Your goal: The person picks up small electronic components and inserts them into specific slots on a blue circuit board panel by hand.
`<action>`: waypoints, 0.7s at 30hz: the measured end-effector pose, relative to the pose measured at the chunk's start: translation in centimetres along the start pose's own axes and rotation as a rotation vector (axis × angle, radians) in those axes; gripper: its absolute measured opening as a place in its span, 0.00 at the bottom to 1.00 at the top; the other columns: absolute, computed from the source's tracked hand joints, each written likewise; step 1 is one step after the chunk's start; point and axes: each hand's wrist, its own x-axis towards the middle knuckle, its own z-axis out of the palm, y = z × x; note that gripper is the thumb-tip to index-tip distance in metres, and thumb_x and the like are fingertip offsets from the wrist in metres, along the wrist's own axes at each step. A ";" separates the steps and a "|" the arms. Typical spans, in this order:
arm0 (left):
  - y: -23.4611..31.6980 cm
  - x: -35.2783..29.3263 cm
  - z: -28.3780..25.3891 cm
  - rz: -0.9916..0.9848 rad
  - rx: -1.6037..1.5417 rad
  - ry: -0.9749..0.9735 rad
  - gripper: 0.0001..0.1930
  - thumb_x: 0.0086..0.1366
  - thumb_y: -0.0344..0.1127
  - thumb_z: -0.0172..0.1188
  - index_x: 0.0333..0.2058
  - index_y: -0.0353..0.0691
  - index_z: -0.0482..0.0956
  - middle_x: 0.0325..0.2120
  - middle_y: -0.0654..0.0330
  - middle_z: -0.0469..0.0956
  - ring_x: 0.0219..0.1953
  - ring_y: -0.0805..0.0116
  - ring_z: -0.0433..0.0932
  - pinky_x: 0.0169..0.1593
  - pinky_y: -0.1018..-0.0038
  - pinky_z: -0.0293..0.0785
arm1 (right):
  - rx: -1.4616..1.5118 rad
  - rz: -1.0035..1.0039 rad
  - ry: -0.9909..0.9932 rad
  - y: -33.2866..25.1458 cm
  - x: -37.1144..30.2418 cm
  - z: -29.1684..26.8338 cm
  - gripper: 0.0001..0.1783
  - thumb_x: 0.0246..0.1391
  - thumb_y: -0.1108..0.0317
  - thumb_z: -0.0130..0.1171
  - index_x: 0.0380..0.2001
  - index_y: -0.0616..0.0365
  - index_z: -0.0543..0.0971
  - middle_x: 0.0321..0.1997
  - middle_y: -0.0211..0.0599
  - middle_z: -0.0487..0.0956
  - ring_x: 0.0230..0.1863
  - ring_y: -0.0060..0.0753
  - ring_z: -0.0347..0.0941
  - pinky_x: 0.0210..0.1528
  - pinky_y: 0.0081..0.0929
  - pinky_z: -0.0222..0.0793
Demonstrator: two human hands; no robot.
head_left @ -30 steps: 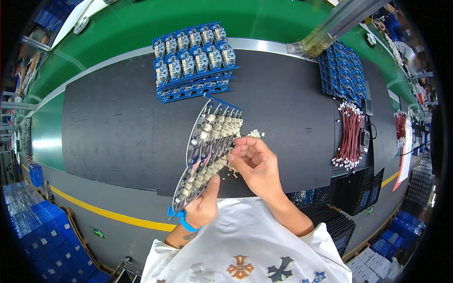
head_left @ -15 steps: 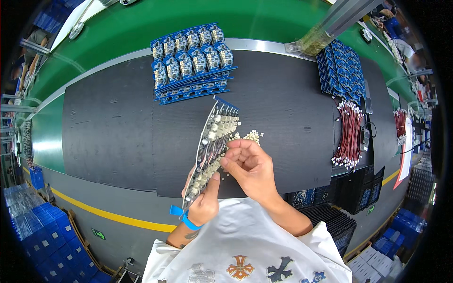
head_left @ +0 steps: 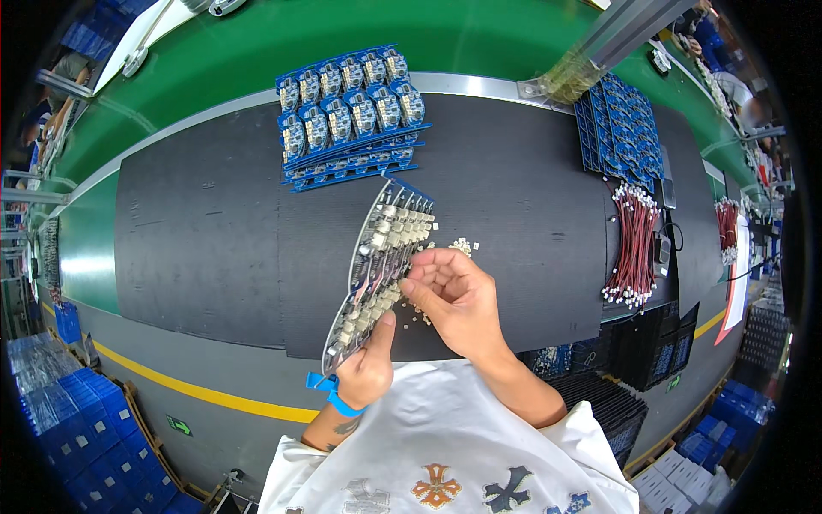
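- Blue-edged circuit panel stands tilted above the table, its lower end pinched in the left hand grip.
- Right hand fingertips close on a small white part at the panel's middle.
- Loose white parts lie just beyond.

A single head-worn fisheye view looks steeply down from above the person's chest onto the dark, matte work mat, facing forward toward the green conveyor strip beyond. The hands sit close beneath, near centre; straight edges bow toward the rim.
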 end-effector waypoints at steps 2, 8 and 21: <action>-0.3 -0.1 -0.1 -0.013 0.049 -0.002 0.12 0.58 0.21 0.51 0.42 0.28 0.71 0.38 0.56 0.76 0.38 0.73 0.72 0.42 0.79 0.67 | -0.040 -0.012 -0.002 0.1 -0.2 0.0 0.14 0.46 0.80 0.58 0.38 0.64 0.70 0.31 0.30 0.74 0.32 0.16 0.70 0.34 0.14 0.68; -0.7 0.2 0.1 0.021 0.090 -0.005 0.14 0.58 0.21 0.50 0.44 0.28 0.70 0.37 0.56 0.75 0.38 0.72 0.73 0.41 0.78 0.68 | 0.022 -0.034 0.023 -0.8 -0.7 1.0 0.14 0.46 0.81 0.57 0.39 0.64 0.70 0.31 0.30 0.74 0.32 0.16 0.70 0.34 0.13 0.67; -1.2 0.3 -0.3 0.079 0.176 -0.058 0.17 0.57 0.18 0.48 0.46 0.28 0.68 0.42 0.52 0.73 0.43 0.67 0.72 0.48 0.75 0.66 | 0.059 -0.026 -0.031 -1.0 0.0 0.9 0.15 0.47 0.82 0.56 0.40 0.65 0.69 0.30 0.30 0.73 0.33 0.16 0.70 0.35 0.13 0.67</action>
